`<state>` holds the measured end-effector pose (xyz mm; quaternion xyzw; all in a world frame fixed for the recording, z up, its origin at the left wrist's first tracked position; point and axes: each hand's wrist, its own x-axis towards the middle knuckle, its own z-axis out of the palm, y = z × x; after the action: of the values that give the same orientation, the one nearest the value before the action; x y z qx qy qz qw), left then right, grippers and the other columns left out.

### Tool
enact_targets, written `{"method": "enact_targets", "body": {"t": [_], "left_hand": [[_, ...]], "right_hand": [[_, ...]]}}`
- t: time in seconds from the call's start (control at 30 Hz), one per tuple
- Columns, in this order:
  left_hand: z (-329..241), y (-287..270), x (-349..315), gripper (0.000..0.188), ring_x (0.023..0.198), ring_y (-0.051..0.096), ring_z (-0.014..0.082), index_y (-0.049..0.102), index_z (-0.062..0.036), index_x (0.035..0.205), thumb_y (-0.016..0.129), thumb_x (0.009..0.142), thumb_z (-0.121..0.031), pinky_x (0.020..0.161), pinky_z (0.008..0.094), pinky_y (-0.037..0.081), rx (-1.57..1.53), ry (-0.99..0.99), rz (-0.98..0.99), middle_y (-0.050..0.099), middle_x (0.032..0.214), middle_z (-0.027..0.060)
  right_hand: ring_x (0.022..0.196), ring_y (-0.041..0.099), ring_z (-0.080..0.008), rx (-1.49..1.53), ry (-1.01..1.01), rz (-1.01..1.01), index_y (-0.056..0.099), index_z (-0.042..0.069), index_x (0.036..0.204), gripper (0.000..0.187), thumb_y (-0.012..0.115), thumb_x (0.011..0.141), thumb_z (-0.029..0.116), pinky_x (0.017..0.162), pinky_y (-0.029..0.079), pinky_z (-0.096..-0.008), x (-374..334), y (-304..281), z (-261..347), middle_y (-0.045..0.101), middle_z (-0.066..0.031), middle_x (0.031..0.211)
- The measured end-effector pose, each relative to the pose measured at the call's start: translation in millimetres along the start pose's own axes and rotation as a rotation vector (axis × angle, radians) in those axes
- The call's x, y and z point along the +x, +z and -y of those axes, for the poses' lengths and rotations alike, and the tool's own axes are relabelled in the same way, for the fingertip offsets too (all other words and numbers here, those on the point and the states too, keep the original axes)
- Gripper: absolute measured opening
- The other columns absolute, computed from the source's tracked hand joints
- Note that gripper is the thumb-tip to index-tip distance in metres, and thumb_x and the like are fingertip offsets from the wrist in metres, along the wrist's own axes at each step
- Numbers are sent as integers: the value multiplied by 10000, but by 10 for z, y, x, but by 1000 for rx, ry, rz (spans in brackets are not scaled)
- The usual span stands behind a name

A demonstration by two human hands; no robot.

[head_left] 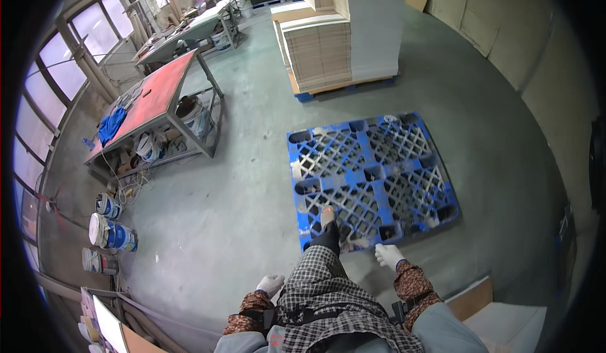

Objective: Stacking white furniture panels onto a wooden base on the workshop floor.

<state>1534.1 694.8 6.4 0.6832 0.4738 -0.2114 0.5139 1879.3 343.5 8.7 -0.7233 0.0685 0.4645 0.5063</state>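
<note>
My left hand (pixel 271 284), in a white glove, hangs beside my checked apron (pixel 315 290) with its fingers curled and nothing seen in it. Off to the right, my right hand (pixel 389 256), gloved the same way, is loosely closed and also without anything visible in it. It is nearest to the front edge of a blue plastic lattice pallet (pixel 372 172) lying on the floor, apart from it. One of my feet (pixel 327 217) is on the pallet's near left part. Patterned sleeve covers (pixel 416 287) are on my forearms.
Ahead stands a loaded pallet with tall stacks of boards (pixel 319 50). A red-topped table (pixel 158 94) is at the left, with a blue cloth (pixel 112 124) on it and buckets beneath. More buckets (pixel 117 234) stand at lower left. White boards (pixel 505 324) lie at lower right.
</note>
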Motion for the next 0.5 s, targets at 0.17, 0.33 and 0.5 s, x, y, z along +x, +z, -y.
{"method": "enact_targets", "body": {"t": [0.17, 0.33, 0.5], "left_hand": [[-192, -353, 981, 437, 734, 692, 231, 734, 8, 980, 591, 935, -403, 686, 375, 546, 144, -161, 54, 749, 847, 99], [-1791, -972, 1452, 416, 683, 654, 193, 739, 2, 901, 593, 940, -386, 656, 356, 525, -162, -203, 48, 711, 779, 79], [-3355, -1748, 1888, 427, 717, 644, 178, 737, 21, 908, 593, 921, -381, 702, 343, 510, -215, 77, -67, 713, 785, 82]], "right_hand": [[476, 398, -98, 108, 302, 119, 468, 158, 689, 364, 557, 1002, 320, 429, 323, -285, 756, -205, 719, 401, 63, 627], [475, 418, -124, -75, 417, -112, 483, 160, 718, 350, 556, 1004, 349, 435, 338, -309, 762, -716, 1513, 416, 50, 624], [513, 405, -84, -1, 206, -140, 523, 114, 753, 277, 570, 991, 247, 461, 323, -265, 817, -777, 3125, 434, 55, 665]]}}
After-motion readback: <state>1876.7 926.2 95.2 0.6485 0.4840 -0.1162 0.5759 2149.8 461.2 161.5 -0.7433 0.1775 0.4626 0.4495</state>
